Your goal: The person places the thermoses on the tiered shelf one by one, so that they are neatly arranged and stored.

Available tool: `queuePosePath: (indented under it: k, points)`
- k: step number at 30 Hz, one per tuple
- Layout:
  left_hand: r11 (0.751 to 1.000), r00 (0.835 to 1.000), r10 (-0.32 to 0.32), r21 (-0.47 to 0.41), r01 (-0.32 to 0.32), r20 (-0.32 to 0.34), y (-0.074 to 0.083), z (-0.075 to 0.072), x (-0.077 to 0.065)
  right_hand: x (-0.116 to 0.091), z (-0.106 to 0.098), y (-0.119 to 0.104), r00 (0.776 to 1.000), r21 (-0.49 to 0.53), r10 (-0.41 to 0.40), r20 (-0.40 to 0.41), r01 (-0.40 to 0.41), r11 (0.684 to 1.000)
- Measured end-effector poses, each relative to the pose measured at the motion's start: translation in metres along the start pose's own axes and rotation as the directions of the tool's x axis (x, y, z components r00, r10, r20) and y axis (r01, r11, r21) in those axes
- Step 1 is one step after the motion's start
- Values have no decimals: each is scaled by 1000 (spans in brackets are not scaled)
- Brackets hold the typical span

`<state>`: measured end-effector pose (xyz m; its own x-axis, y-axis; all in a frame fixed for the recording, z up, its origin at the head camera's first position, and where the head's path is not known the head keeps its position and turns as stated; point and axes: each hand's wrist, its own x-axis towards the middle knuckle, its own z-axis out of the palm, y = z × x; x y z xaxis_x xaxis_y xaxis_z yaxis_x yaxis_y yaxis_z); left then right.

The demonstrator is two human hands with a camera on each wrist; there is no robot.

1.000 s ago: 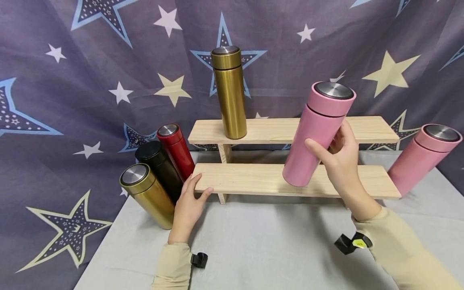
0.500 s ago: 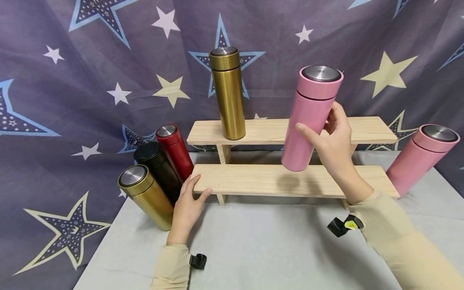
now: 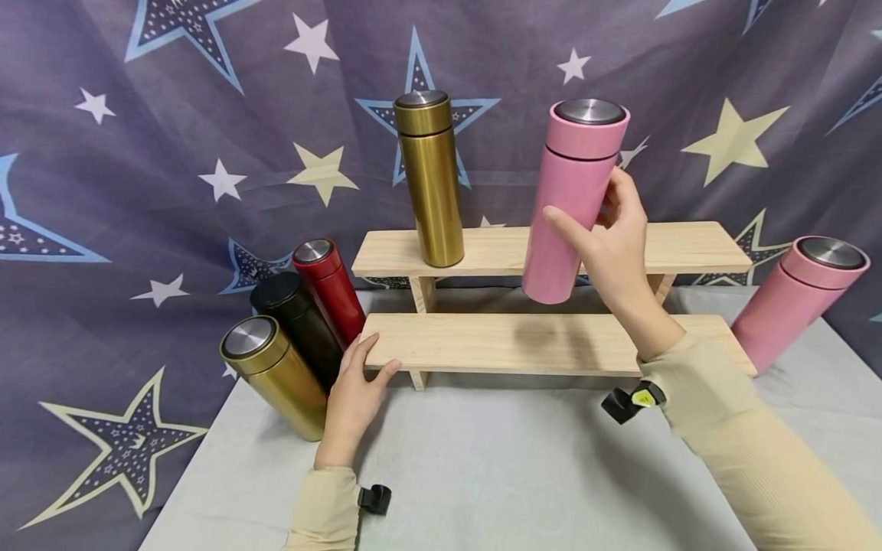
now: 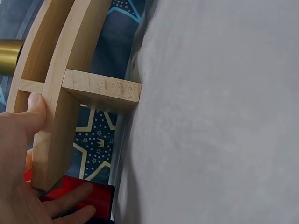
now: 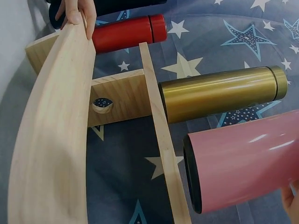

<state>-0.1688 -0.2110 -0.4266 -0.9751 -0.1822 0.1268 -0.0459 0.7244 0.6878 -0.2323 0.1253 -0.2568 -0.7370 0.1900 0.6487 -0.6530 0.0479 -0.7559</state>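
Note:
A pink thermos flask [image 3: 570, 191] with a steel-topped lid is gripped by my right hand [image 3: 613, 237], thumb on the front and fingers behind. It hangs nearly upright in front of the upper shelf board [image 3: 675, 243], its base below that board's front edge. In the right wrist view the pink flask [image 5: 247, 163] shows its dark base, apart from the shelf. My left hand [image 3: 354, 398] holds the left end of the lower shelf board [image 3: 468, 340]; in the left wrist view its thumb [image 4: 35, 112] lies on the wood. A gold flask [image 3: 432, 184] stands on the upper board's left part.
Left of the shelf stand a red flask [image 3: 331, 283], a black flask [image 3: 296, 321] and another gold flask [image 3: 276, 375], close together. Another pink flask [image 3: 799, 302] stands by the shelf's right end. A star-patterned cloth [image 3: 262, 99] hangs behind the grey-covered table [image 3: 510, 467].
My right hand has lifted the pink flask up and to the left, bringing it more upright, from over the lower board to the upper board. The left hand keeps its hold on the shelf.

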Motion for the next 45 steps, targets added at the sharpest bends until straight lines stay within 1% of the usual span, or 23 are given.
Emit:
queuePosePath:
  k: [5,12,21,27,29,36,43,45]
  points:
    - [1000,1000,-4,2,4,-4,-1,0,-1,7,6,1,1000,-15,-7,6,7,1000]
    - [1000,1000,-2,3,2,-8,-2,0,-1,17,14,4,1000,-75,-13,-6,12,997]
    - [1000,1000,3,8,-3,-8,-1,-1,-1,30,19,11,1000,-74,23,-19,-24,997]
    - [1000,1000,8,8,-8,-5,-1,-2,0,38,22,13,999,-101,36,-27,-38,994]
    - [1000,1000,8,8,-8,-7,-2,-2,0,39,25,11,999,-103,38,-33,-41,994]
    - [1000,1000,12,12,-12,-6,-2,-1,1,33,36,-11,997,-98,48,-54,-53,994]
    - [1000,1000,9,15,-9,-1,-2,0,1,35,42,-10,996,-139,63,-58,-70,988]
    - [1000,1000,6,18,-6,0,-2,0,1,38,43,-4,996,-156,70,-58,-78,985]
